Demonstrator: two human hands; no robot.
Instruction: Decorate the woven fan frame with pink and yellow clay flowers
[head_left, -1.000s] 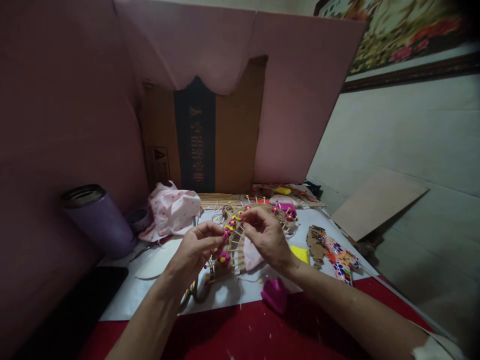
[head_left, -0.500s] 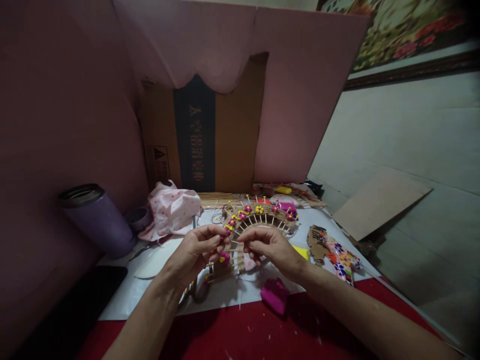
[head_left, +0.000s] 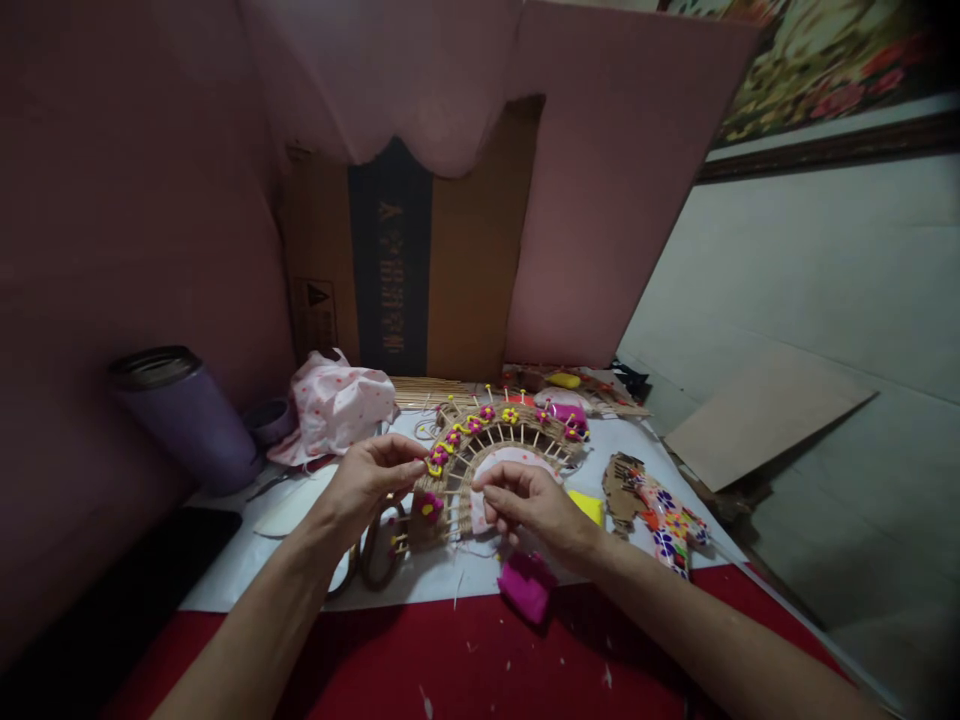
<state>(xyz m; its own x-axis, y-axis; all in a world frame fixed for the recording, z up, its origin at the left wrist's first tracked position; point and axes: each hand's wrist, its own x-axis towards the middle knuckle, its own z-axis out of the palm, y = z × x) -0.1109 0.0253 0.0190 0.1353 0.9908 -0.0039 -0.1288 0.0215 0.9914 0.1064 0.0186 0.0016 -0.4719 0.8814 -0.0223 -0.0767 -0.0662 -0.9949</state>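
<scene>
A woven twine arch with short sticks standing out of it lies on white paper. Small magenta and yellow clay flowers and wavy yellow strips run along its band. At the arch's left side is my left hand, closed, its thumb and fingertips touching the band beside a magenta flower. My right hand hovers over the pale dotted fabric inside the curve, thumb and forefinger pinched together. Whatever either pinch holds is too small or hidden. Another flower sits lower on the left leg.
Scissors lie left of the arch. Magenta clay rests near the red cloth, a yellow packet by my right wrist. A purple tumbler stands left; a patterned wrapper lies right.
My hands have moved further apart, the left one shifting left along the arch. More of the band and the lower left flower shows. The whole view has shifted slightly.
</scene>
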